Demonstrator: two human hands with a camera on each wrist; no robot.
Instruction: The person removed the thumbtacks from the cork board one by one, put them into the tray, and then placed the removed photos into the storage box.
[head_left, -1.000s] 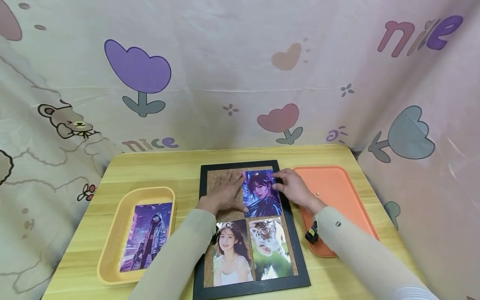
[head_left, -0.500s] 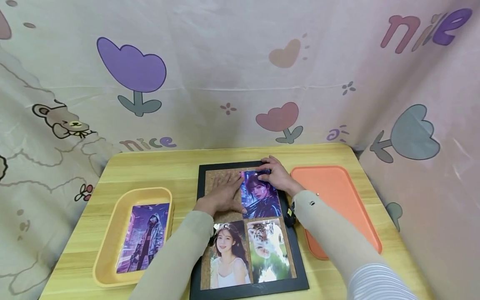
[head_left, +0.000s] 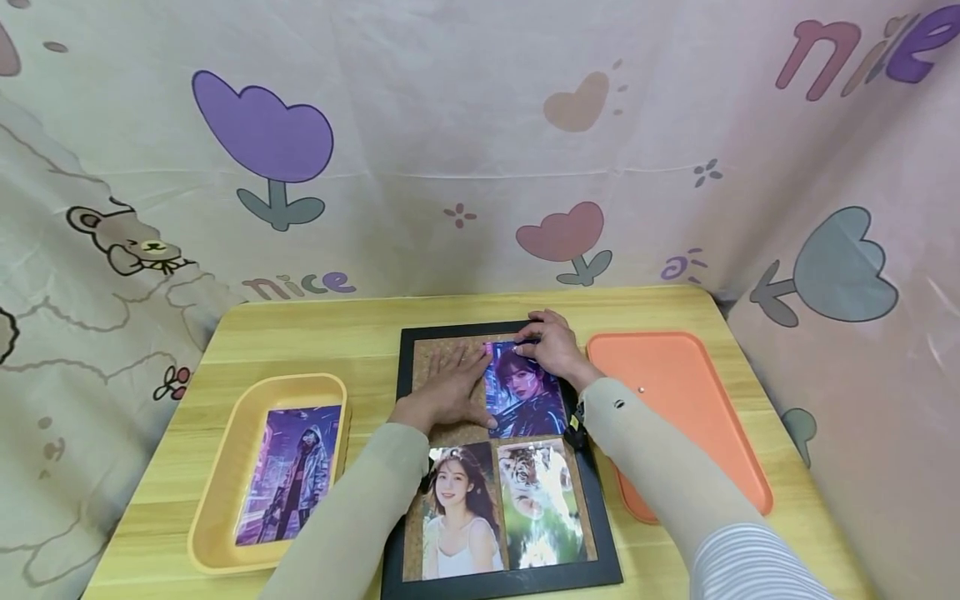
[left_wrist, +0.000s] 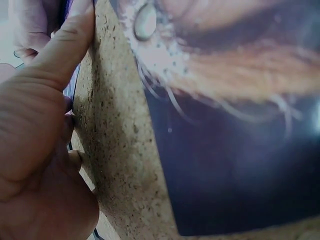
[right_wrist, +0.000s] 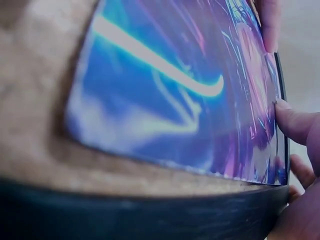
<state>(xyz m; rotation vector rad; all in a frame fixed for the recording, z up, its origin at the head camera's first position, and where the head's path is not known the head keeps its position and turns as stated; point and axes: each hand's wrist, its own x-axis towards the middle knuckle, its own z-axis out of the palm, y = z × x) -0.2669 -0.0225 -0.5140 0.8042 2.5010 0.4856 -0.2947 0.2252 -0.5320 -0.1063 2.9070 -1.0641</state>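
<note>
Leftmost, a yellow tray is holding a hooded-figure print. Your left hand is resting spread on the corkboard, whose upper right the purple portrait is occupying. Your right hand is touching the portrait's top edge; whether it's pinching, I can't tell.

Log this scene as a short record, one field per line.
board: black-framed cork board on the table
photos on board: purple portrait upper right, white-top portrait lower left, tiger photo lower right
left hand: spread, touching the purple portrait's left edge
right hand: at the purple portrait's top edge; grip unclear
left tray: yellow, holding a hooded-figure photo
right tray: orange, partly hidden by a sleeve; small shiny speck on it
</note>
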